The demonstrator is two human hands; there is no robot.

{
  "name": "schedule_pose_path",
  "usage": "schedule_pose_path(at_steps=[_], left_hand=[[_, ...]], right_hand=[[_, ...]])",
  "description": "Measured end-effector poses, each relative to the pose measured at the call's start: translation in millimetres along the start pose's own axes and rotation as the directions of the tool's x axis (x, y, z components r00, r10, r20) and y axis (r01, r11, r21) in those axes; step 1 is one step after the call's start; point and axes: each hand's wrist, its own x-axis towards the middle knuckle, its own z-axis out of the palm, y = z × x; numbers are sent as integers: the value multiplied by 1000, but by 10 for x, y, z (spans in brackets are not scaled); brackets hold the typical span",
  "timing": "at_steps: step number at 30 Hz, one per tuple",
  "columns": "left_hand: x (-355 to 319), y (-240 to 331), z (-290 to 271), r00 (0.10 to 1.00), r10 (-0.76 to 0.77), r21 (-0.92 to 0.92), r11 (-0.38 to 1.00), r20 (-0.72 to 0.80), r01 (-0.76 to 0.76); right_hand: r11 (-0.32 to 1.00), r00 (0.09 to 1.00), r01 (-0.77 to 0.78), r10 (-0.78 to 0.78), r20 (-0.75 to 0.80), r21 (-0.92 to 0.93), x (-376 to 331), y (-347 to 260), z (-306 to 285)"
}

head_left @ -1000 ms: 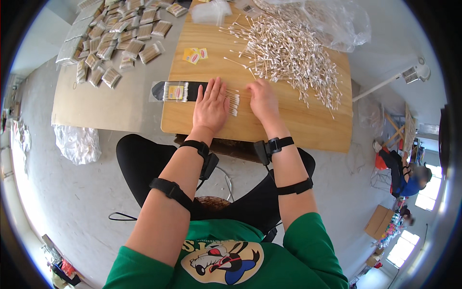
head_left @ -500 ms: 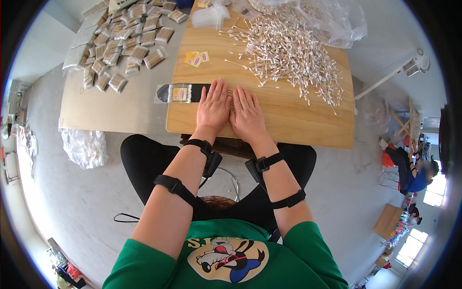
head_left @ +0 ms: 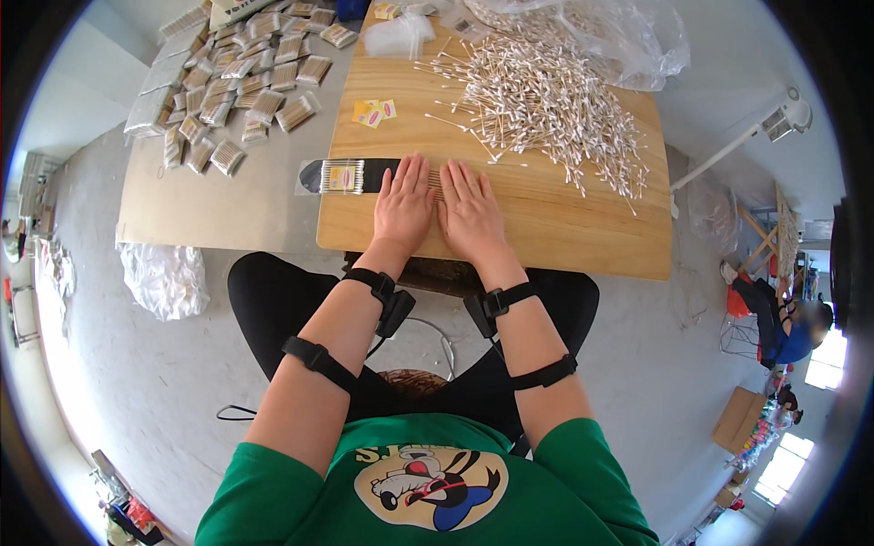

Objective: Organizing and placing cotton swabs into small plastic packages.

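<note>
My left hand (head_left: pixel 402 206) and my right hand (head_left: pixel 470 209) lie flat, fingers stretched out, side by side near the front of a wooden board (head_left: pixel 564 237). Between and under them shows part of a row of cotton swabs (head_left: pixel 436 182); the palms hide the rest. To the left of my left hand, a black strip (head_left: pixel 381 176) runs along the board and partly under that hand. Over the strip's left end sits a clear bag of cotton swabs (head_left: pixel 343 176) with a yellow card in it.
A large heap of loose cotton swabs (head_left: pixel 555 109) covers the board's far right, beside a clear plastic bag (head_left: pixel 637 45). Yellow cards (head_left: pixel 369 113) lie farther back. Many filled swab packs (head_left: pixel 259 82) are piled on the metal table (head_left: pixel 264 200) at left. Another person (head_left: pixel 790 332) sits far right.
Both hands stay flat in nearly the same place; the gap between them looks slightly wider. My left forearm has shifted a little to the left.
</note>
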Motion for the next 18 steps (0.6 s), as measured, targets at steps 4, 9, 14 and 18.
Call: schedule_pose_path(at_steps=[4,9,14,18], left_hand=[[-18,8,-20,1000,-24,17,1000,4,24],[-48,-30,-17,1000,-6,-20,1000,24,6],[-64,-7,-55,1000,12,6,1000,-17,-12],[-62,-28,-57,1000,-19,32,999,2,19]], right_hand=[[996,996,-83,84,-40,21,-36,-117,63],[994,995,-103,103,15,46,-4,-79,37],[999,997,-47,45,63,21,31,21,-34],[998,998,-44,41,48,53,2,8,-35]])
